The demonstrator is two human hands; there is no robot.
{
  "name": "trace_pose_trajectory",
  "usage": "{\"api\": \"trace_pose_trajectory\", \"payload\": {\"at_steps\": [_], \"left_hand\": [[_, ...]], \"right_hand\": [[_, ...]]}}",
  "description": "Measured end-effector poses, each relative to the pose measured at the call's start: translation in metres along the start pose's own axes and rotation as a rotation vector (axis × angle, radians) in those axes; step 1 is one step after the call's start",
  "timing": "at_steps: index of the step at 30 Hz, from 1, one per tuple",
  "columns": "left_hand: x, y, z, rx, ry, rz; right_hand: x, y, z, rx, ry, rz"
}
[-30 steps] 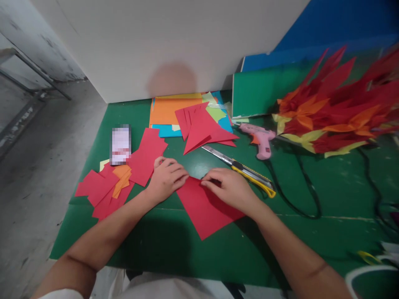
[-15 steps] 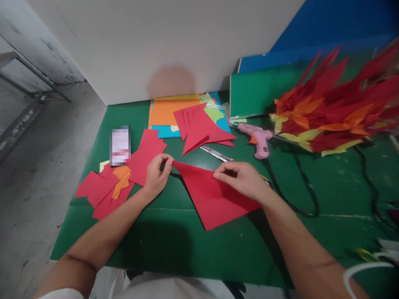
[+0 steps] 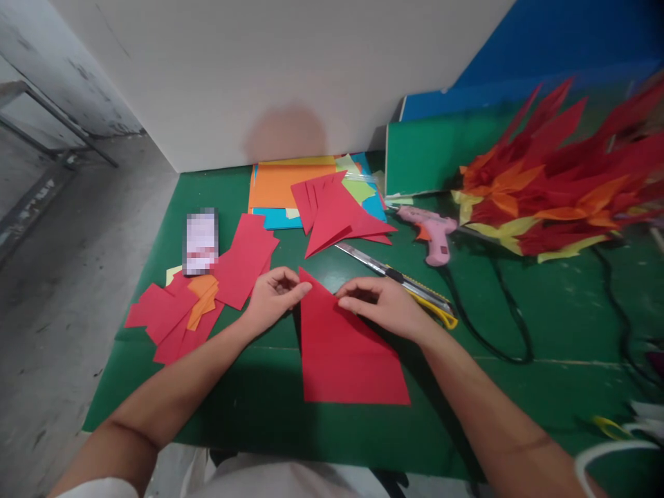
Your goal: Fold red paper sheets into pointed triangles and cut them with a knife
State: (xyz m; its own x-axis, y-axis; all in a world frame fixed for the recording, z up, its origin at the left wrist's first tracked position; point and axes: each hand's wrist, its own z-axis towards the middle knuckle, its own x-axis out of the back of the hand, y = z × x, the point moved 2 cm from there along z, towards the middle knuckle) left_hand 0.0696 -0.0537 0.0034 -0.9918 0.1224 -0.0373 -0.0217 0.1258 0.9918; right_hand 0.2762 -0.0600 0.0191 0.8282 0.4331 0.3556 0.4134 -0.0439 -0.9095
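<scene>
A four-sided sheet of red paper (image 3: pixel 347 360) is held up between my hands, its pointed corner at the upper left. My left hand (image 3: pixel 274 294) pinches the sheet near that corner, thumb on the front face. My right hand (image 3: pixel 381 304) grips the slanted upper edge between thumb and fingers. Past my right hand lies a utility knife (image 3: pixel 373 263) with its blade out, beside a yellow-handled tool (image 3: pixel 440 312), partly hidden. Several cut red paper pieces (image 3: pixel 332 214) are stacked beyond the sheet. More red pieces (image 3: pixel 241 266) lie left of my left hand.
A phone (image 3: pixel 201 242) and small orange strips (image 3: pixel 203 297) lie at the left. Coloured sheets (image 3: pixel 295 187) are at the back. A pink glue gun (image 3: pixel 433 232) with a black cord rests right of centre. Red and orange paper flames (image 3: pixel 550 180) stand on the green table (image 3: pixel 249 408).
The red sheet has turned so its lower edge is nearly level. My right hand has slid left, closer to my left hand, uncovering more of the utility knife.
</scene>
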Motion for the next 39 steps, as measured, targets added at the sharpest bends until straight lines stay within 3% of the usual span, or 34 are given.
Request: {"api": "trace_pose_trajectory", "payload": {"at_steps": [2,7,14,22,25,33,39], "left_hand": [[-0.008,-0.002,-0.006,0.017,-0.048,0.065],[-0.021,-0.007,-0.02,0.017,-0.126,0.239],[-0.022,-0.006,-0.023,0.004,-0.144,0.264],[-0.024,-0.005,-0.025,-0.055,-0.167,0.236],[-0.023,-0.006,-0.026,-0.153,-0.156,0.253],[-0.019,-0.001,-0.027,-0.656,-0.1,0.414],[-0.016,0.0,-0.025,-0.681,-0.114,0.539]], "right_hand": [[-0.008,-0.002,0.003,0.046,0.056,0.086],[-0.026,-0.001,0.011,0.071,0.059,0.245],[-0.026,0.001,0.012,0.03,0.053,0.365],[-0.026,0.003,0.012,0.134,0.102,0.421],[-0.024,0.004,0.013,0.207,0.123,0.439],[-0.023,-0.001,0.009,0.444,0.16,0.343],[-0.019,-0.007,0.006,0.633,0.179,0.184]]}}
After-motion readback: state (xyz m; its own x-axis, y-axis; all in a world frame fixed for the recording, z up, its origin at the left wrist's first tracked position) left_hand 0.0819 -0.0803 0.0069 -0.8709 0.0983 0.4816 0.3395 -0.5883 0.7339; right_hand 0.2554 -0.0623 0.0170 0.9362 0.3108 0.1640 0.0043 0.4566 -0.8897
